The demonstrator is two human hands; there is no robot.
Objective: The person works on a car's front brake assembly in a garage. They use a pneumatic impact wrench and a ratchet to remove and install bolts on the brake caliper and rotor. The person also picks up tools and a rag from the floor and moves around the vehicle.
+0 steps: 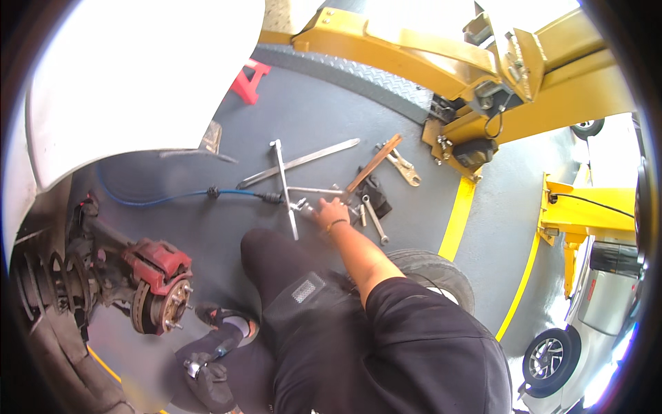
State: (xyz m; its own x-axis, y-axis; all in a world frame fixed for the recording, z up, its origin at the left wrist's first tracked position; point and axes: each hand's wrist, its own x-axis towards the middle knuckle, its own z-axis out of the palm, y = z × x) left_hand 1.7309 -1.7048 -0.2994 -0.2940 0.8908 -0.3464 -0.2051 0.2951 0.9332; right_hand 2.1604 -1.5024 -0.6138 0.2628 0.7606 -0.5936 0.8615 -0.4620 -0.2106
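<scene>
My bare right hand (pixel 332 214) reaches down among tools on the grey floor. Its fingers curl beside a silver metal tool (pixel 304 205) near the end of a blue hose (pixel 155 201); what they grip is partly hidden. Close by lie a long chrome bar (pixel 283 181), a thinner rod (pixel 312 190), a wooden handle (pixel 374 163) and a combination wrench (pixel 376 221). At the lower left, my left hand (pixel 212 388), in a dark glove, is closed on a tool with a round chrome head (pixel 196 364), which resembles a ratchet.
Left of me are a brake disc (pixel 165 310) with wheel studs, a red caliper (pixel 158 257) and a coil spring, under a white car body (pixel 131 83). A tyre (pixel 441 272) lies by my right side. Yellow lift arms (pixel 400 52) stand ahead. A flat metal bar (pixel 303 163) lies beyond the tools.
</scene>
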